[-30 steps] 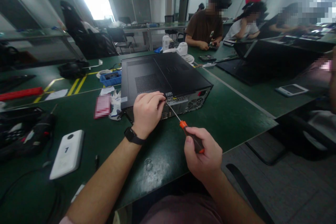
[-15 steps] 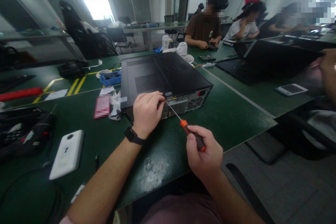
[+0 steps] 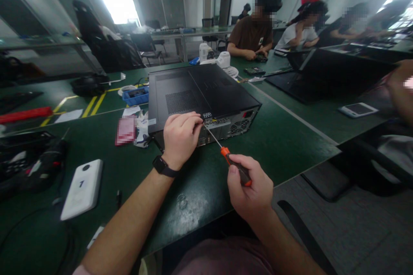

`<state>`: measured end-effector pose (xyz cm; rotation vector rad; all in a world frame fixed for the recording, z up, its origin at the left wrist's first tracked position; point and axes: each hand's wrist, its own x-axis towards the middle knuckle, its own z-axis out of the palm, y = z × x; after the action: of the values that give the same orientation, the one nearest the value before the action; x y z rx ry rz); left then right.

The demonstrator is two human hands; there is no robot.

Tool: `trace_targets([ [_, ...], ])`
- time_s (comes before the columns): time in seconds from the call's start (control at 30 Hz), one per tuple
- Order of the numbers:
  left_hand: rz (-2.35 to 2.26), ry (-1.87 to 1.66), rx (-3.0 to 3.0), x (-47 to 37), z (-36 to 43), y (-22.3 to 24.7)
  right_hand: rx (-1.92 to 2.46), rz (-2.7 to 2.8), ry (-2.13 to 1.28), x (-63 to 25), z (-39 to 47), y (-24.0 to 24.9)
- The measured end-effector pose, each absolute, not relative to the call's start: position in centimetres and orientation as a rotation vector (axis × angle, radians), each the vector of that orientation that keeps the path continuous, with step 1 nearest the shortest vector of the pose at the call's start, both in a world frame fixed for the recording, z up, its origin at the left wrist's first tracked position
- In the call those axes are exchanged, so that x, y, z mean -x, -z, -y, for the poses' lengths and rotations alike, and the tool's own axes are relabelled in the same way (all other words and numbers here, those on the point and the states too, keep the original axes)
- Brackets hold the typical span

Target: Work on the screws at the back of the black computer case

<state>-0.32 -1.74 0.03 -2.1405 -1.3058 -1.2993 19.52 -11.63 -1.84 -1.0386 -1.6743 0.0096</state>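
A black desktop computer case (image 3: 209, 88) lies on its side on the green table, its rear panel with ports and a fan grille facing me. My right hand (image 3: 250, 187) is wrapped round the orange and dark handle of a screwdriver (image 3: 225, 151). The screwdriver's shaft slants up and left to the rear edge of the case, where its tip meets my left fingertips. My left hand (image 3: 181, 139), with a black watch at the wrist, rests against that edge. Its thumb and fingers pinch together near the tip; whatever they hold is too small to make out.
A white numbered device (image 3: 82, 189) lies left of my forearm, near a black power tool (image 3: 45, 163). A blue parts tray (image 3: 135, 95) stands behind the case's left side. Farther right are an open laptop (image 3: 335, 73), a phone (image 3: 358, 109) and several people seated.
The screwdriver handle and my right hand have shifted very slightly left. My left hand and the computer case have stayed in place.
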Motion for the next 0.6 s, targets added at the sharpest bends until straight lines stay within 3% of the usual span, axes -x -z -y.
trace_targets([
  [0.6,1.372,1.289,2.171,0.23,1.94,-0.13,1.003,1.717,-0.044,-19.59,11.63,1.32],
])
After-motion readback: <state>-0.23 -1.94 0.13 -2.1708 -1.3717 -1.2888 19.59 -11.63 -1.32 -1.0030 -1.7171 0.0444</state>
